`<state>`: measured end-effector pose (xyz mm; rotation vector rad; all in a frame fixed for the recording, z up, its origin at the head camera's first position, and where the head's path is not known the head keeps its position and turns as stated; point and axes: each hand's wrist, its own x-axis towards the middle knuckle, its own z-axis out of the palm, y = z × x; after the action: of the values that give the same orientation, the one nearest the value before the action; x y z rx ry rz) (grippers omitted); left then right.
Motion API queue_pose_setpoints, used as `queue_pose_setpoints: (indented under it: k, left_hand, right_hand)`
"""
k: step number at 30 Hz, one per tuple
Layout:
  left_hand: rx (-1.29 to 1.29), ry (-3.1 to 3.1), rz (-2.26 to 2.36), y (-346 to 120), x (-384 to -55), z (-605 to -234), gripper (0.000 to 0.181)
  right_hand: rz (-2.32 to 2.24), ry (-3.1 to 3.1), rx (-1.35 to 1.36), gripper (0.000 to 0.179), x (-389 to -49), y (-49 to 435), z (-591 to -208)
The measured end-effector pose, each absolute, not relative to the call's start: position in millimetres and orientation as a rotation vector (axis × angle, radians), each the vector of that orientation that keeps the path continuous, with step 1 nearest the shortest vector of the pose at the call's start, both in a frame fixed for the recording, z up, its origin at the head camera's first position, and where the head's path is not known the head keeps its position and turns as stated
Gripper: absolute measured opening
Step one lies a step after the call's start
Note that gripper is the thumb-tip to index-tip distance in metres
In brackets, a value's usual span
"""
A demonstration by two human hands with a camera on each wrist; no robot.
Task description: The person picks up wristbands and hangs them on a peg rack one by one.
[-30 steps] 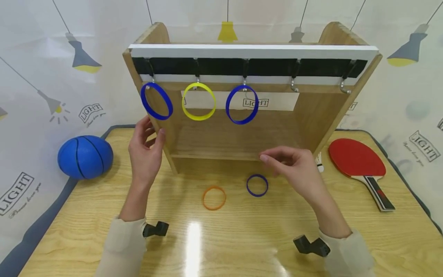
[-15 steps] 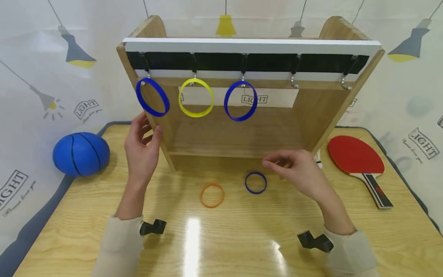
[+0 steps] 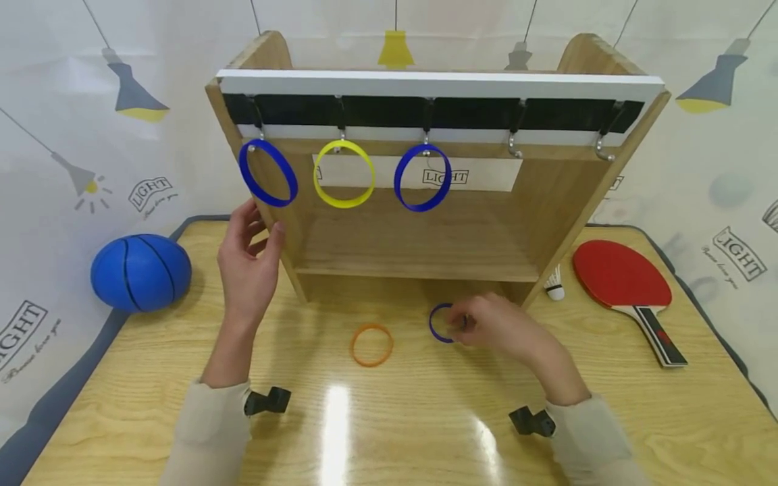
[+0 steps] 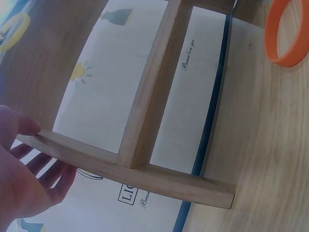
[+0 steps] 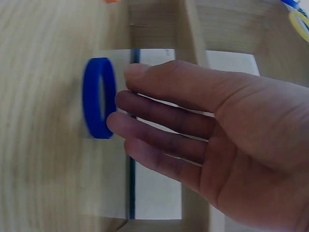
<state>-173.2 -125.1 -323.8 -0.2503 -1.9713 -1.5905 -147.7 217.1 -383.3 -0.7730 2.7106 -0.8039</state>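
Note:
My left hand (image 3: 249, 270) grips the left side panel of a wooden rack (image 3: 419, 271), thumb on the inner face and fingers outside. Low over the table, my right hand (image 3: 501, 327) reaches to a blue wristband (image 5: 91, 99); its fairly straight fingertips are at the band's edge, and whether they touch it I cannot tell. An orange wristband (image 3: 352, 347) lies to the left on the table. From the rack's hooks hang a blue wristband (image 3: 278, 202), a yellow wristband (image 3: 343, 204) and a second blue wristband (image 3: 419, 208).
Two bare hooks (image 3: 514, 145) are at the rack's right. A blue ball (image 3: 141, 273) sits on the table's left. At the right lie a shuttlecock (image 3: 554, 285) and a red table tennis paddle (image 3: 623, 273). A printed backdrop stands behind.
My right hand has come down and toward the blue wristband on the table, now covering part of it. The left hand keeps its grip on the rack.

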Motion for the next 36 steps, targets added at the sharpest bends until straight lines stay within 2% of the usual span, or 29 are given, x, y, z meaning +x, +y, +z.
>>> queue_pose_setpoints:
  k: [14, 24, 36]
  left_hand:
    - [-0.251, -1.964, -1.606, -126, -173, -325, 0.040]
    - [-0.259, -1.964, -1.601, -126, -173, -324, 0.040]
    - [-0.247, -1.973, -1.602, -126, -173, -323, 0.040]
  right_hand:
    - [-0.632, 2.739, -0.926, 0.011, -150, 212, -401]
    - [-0.641, 2.735, -0.873, 0.010, -148, 209, -397]
    - [-0.713, 2.818, -0.836, 0.020, -146, 205, -384]
